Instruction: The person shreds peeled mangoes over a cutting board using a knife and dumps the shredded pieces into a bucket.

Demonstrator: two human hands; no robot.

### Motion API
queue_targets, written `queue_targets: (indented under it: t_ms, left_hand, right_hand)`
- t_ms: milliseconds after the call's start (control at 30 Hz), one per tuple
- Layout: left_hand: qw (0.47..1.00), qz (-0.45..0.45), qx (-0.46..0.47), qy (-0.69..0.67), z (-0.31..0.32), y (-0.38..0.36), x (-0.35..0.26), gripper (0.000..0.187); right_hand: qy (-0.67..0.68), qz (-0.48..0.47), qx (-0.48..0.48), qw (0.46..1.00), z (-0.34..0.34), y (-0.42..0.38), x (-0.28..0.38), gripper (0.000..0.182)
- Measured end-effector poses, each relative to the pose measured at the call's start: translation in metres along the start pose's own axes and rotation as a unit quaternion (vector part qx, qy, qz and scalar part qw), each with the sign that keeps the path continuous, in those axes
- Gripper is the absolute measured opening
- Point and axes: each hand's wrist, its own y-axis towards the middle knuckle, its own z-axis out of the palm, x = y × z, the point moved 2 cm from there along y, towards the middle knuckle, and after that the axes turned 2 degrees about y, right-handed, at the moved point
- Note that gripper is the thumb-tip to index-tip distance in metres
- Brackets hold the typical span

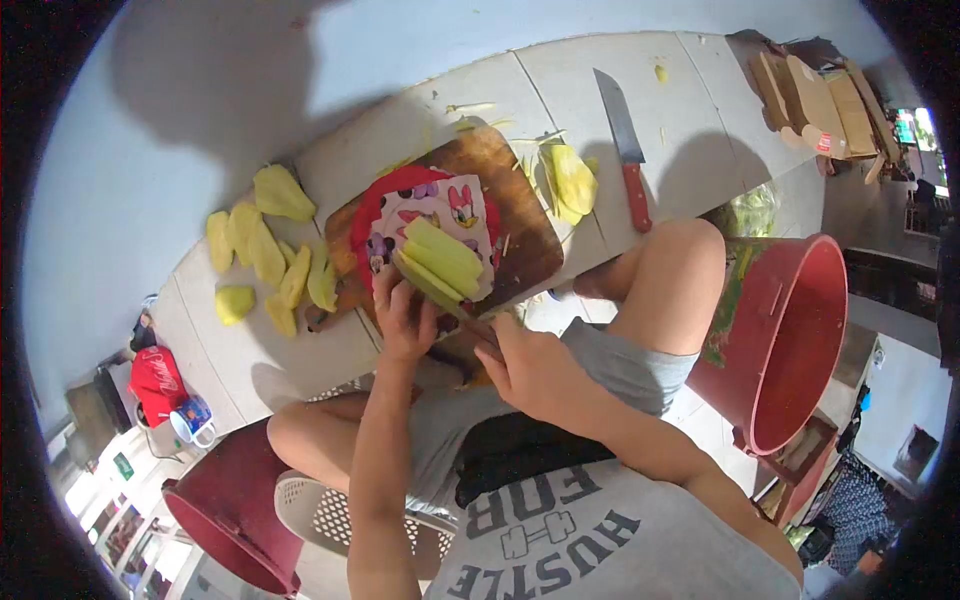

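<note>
My right hand (520, 358) is closed round the handle of a knife (432, 290), whose blade lies along the near side of a cut green-yellow piece (440, 255). My left hand (400, 318) touches the near left end of that piece with bent fingertips; what its fingers grip is partly hidden. The piece rests on a pink-and-white cartoon cloth (465, 205) over a red round item (365, 215), on a wooden board (535, 235). Several peeled yellow-green pieces (265, 250) lie left of the board. Sliced pieces (572, 183) are at its right.
A second knife with a red handle (636, 195) lies on the tiled counter (570, 75) at the right. Cardboard (815, 100) is at the far right. Below stand a large red tub (775, 340) and a dark red tub (235, 505). A mug (191, 422) is at lower left.
</note>
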Motion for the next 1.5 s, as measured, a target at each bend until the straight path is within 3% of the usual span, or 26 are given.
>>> queue_targets:
  t_ms: [167,233,533,600,700,767,833,900,1133,1200,1300,1500]
  left_hand:
    - [0.999,0.023,-0.022,0.037,0.0,0.018,-0.014,0.03]
    - [0.998,0.024,-0.01,0.048,-0.005,0.008,-0.017,0.029]
    - [0.996,-0.053,-0.048,0.061,-0.006,0.025,-0.03,0.02]
    - [0.988,-0.139,-0.047,0.041,-0.011,0.025,-0.036,0.02]
    - [0.977,-0.197,-0.071,0.046,-0.011,0.031,-0.051,0.021]
    - [0.979,-0.183,-0.048,0.072,-0.005,0.039,-0.056,0.024]
    - [0.981,-0.168,-0.025,0.098,0.0,0.047,-0.067,0.027]
    - [0.98,-0.198,-0.012,0.03,0.004,0.052,-0.079,0.035]
    - [0.983,-0.093,0.004,0.161,0.013,0.043,-0.072,0.054]
    - [0.978,-0.012,0.043,0.202,0.028,0.046,-0.074,0.058]
    - [0.963,-0.022,0.086,0.256,0.036,0.05,-0.069,0.057]
    - [0.966,0.029,0.145,0.212,0.025,0.052,-0.049,0.058]
  right_hand:
    - [0.033,-0.03,-0.043,0.998,0.042,0.03,-0.044,0.031]
    - [0.031,0.009,-0.036,0.999,0.04,0.023,-0.037,0.032]
    - [0.098,-0.009,-0.021,0.995,0.008,0.022,-0.03,0.033]
    - [0.108,-0.015,-0.031,0.994,-0.007,0.015,-0.028,0.032]
    - [0.123,-0.016,-0.041,0.991,-0.02,0.011,-0.035,0.037]
    - [0.128,-0.017,-0.041,0.991,-0.028,0.009,-0.04,0.042]
    - [0.117,-0.003,-0.089,0.989,-0.035,0.006,-0.045,0.033]
    - [0.127,-0.006,-0.113,0.985,-0.038,0.001,-0.053,0.032]
    - [0.16,0.036,-0.111,0.98,-0.046,-0.015,-0.077,0.04]
    - [0.152,0.03,-0.122,0.98,-0.039,-0.014,-0.082,0.04]
    - [0.137,0.007,-0.142,0.98,-0.037,-0.017,-0.08,0.039]
    - [0.117,-0.011,-0.16,0.98,-0.036,-0.023,-0.084,0.041]
